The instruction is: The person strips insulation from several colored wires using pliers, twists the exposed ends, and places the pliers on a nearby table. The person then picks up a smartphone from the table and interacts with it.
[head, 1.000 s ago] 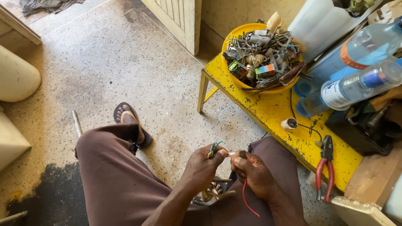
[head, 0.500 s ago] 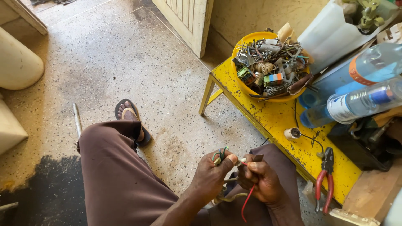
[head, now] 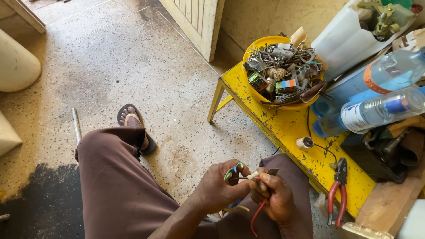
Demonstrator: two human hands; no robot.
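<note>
1. The long yellow-painted wooden tabletop stands just right of the seated person's knees.
2. At its far end sits a round yellow plastic bowl heaped with scrap electrical parts.
3. Red-handled pliers lie untouched on the tabletop's near end.
4. Left of the tabletop, over the lap, the left hand pinches a small green-blue wired part.
5. The right hand pinches a thin red wire; the joining looks unfinished.

White-labelled clear bottle on yellow bench
</note>
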